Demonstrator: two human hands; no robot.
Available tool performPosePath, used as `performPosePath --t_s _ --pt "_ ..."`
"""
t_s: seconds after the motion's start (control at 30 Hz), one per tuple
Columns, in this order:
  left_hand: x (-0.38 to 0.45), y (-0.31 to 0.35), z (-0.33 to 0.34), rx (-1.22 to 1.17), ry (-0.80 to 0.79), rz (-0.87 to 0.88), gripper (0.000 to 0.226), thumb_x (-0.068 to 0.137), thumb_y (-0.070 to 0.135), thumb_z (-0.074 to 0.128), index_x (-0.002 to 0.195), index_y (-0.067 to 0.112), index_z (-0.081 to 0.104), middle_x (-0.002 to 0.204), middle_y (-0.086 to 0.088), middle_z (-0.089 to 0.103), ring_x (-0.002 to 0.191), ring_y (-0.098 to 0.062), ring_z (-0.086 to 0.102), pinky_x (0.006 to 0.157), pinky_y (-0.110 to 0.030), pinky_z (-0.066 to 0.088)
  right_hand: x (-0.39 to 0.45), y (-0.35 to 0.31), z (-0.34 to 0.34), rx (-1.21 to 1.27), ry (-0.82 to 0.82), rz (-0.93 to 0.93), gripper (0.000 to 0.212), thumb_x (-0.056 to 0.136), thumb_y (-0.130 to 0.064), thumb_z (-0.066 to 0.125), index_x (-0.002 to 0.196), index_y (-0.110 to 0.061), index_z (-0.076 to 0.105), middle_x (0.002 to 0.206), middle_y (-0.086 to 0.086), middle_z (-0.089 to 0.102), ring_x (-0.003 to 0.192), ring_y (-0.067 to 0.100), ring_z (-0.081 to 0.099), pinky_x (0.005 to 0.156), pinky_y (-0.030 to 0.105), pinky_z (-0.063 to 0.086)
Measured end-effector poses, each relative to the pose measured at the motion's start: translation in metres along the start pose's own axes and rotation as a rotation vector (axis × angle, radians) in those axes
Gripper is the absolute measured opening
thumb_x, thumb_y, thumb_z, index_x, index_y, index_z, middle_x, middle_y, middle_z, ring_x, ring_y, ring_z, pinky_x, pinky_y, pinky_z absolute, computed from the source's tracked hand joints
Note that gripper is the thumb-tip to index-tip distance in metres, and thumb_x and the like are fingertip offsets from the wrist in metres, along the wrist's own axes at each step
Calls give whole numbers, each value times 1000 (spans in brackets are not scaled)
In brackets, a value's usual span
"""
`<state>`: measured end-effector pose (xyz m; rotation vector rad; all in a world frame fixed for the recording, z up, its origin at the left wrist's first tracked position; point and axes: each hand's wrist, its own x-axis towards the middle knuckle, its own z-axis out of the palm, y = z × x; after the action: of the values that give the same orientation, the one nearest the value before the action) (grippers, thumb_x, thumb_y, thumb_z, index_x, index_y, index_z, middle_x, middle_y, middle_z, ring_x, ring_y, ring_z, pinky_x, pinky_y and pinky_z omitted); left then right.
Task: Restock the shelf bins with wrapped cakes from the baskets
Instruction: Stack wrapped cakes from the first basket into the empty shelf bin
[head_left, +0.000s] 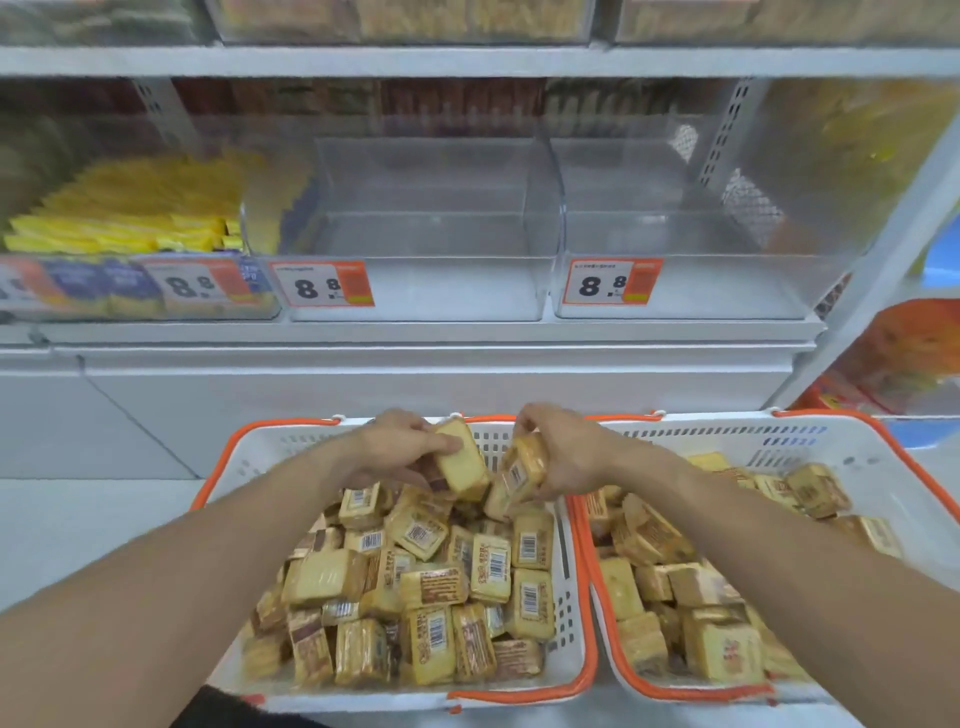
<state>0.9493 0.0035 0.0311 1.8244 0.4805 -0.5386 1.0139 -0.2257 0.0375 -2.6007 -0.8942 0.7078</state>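
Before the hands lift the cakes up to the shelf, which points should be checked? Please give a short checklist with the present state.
1. Left hand grips a wrapped cake: ok.
2. Right hand grips cakes: ok.
3. Middle bin is empty and open: ok.
4. Right bin is empty: ok.
5. Left basket has cakes remaining: ok.
6. Which bin matches these cakes: cannot tell, labels blurred.

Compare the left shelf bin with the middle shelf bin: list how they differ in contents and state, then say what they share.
1. The left bin holds yellow packets; the middle bin shows nothing inside.
2. The left bin's front shows blue and yellow packaging behind it; the middle bin's front shows only bare shelf.
Both are clear plastic bins on the same shelf, each with an 8.8 price tag.
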Motion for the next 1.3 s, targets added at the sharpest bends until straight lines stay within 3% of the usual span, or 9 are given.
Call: performPosePath --t_s 0.1,0.2,0.33,0.43,0.57,0.73,0.83,1.13,1.3 --pt "-31 36 -29 78 -166 118 35 97 20 66 128 13 53 122 -19 68 110 -35 69 94 -49 57 -36 -14 -59 162 67 29 63 69 -15 90 113 -19 44 96 -3 61 79 17 61 56 17 43" --pt "-54 54 -42 108 -250 246 43 98 10 61 134 26 45 126 -13 62 107 -28 70 89 -51 59 -72 -23 -96 712 69 56 51 76 3 83 114 -8 52 105 13 68 85 26 71 69 28 60" --pt "-63 62 -33 -224 -371 349 52 95 -9 57 138 13 41 138 -26 57 121 -39 63 99 -48 55 -97 -23 -105 1276 121 58 35 86 -13 71 119 0 67 116 17 73 108 31 71 90 33 60" --pt "-63 67 -20 -462 -507 408 53 86 -2 73 130 9 45 135 -33 56 126 -46 58 108 -45 48 -103 -23 -96 1497 274 72 29 90 0 63 117 6 66 119 21 71 112 30 69 88 29 60" --pt "-61 76 0 -511 -394 416 65 63 32 96 105 10 53 105 -21 70 98 -31 69 86 -39 58 -102 -18 -79 1558 305 97 52 71 16 67 122 10 59 119 25 70 110 35 69 84 32 61" --pt "-60 84 1 45 -69 499 63 68 14 93 122 22 60 106 -7 74 95 -21 73 77 -30 59 -96 -10 -72 1446 340 133 55 73 22 68 121 -4 59 105 17 72 100 32 68 79 40 59" --pt "-54 88 -3 153 -61 571 63 70 3 90 122 27 65 110 0 73 102 -17 72 85 -32 60 -85 -7 -72 1414 318 111 63 72 25 67 124 -9 59 101 13 72 91 26 69 74 37 56" --pt "-31 77 -17 8 -184 500 72 71 -2 88 130 29 62 120 -8 69 114 -26 66 93 -48 58 -57 -5 -82 1433 181 -62 67 71 19 74 128 -13 60 114 12 71 104 32 70 86 44 55" --pt "-28 81 -6 -417 -192 341 49 81 24 81 125 11 65 119 -20 69 107 -34 70 86 -50 59 -38 -4 -84 1467 212 7 68 63 -4 84 126 -9 60 105 9 70 95 21 67 78 36 55"
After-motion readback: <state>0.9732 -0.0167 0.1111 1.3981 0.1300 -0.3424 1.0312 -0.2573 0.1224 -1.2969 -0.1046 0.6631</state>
